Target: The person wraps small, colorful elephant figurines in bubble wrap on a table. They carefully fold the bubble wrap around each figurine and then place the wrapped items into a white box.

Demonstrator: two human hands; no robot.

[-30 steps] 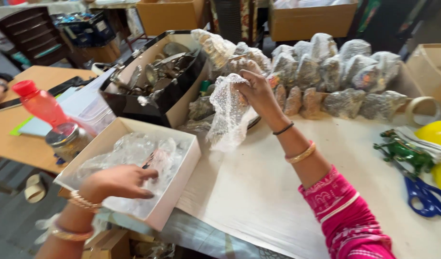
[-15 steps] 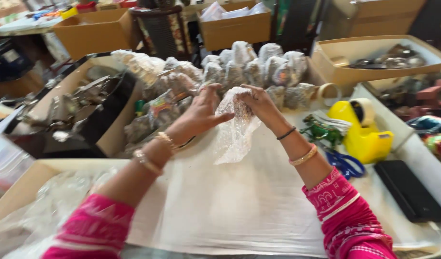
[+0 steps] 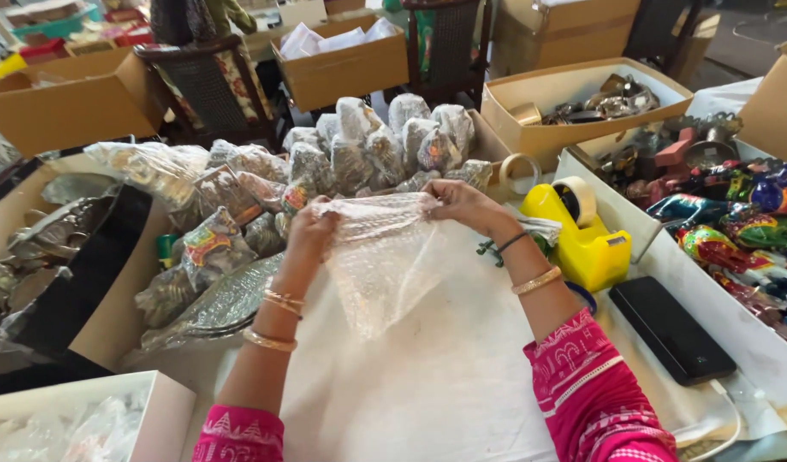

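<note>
- Both hands up over middle of tabletop (image 3: 427,385), which is covered w/ white paper; a sheet of bubble wrap (image 3: 380,257) is stretched between them
- Left hand (image 3: 312,231) pinches wrap's upper left corner, fingers closed on it; bangles on wrist
- Right hand (image 3: 462,204) grips upper right edge of wrap, fingers curled on it; dark band and gold bangle on wrist; pink patterned sleeves on both arms
- Wrap hangs down from both hands, clear, crumpled; lower end near paper, can't tell if touching
- Behind hands: heap of wrapped bundles (image 3: 385,141), piled close, some showing coloured pieces through the plastic
- Left of hands: more wrapped pieces (image 3: 213,248) lying flat; beyond them an open box of metal items (image 3: 42,248)
- Right of right hand: yellow tape dispenser (image 3: 582,235) standing on tabletop; roll of tape (image 3: 517,171) just behind it
- Black flat case (image 3: 671,329) near right forearm, lying flat
- Far right: white tray of painted figures (image 3: 736,222); behind it a cardboard box w/ metalware (image 3: 582,94)
- Bottom left corner: white box (image 3: 94,419) holding plastic wrap
</note>
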